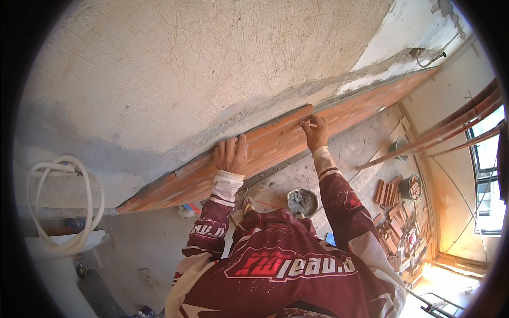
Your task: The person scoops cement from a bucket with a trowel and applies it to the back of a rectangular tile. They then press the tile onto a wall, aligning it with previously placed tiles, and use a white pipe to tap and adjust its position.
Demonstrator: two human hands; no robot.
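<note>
A long strip of orange-brown terracotta tiles [360, 108] covers the lower wall. One narrow tile [278, 127] sits along its upper edge, its right end near my right hand. My left hand [231, 153] is bent over that upper edge, fingers curled and pressing on the tile near its left part. Just below the tile's right end, my right hand [316, 133] pinches a small, pale, stick-like piece [312, 125] between thumb and fingers. Whether it is chalk or a pencil is too small to tell.
Below the wall stands a bucket of grey mortar [303, 202]. Stacked tiles [403, 228] and another bucket [411, 188] are on the floor at right. Reddish poles [424, 148] slant beside the window. A coiled white hose [66, 204] hangs at left.
</note>
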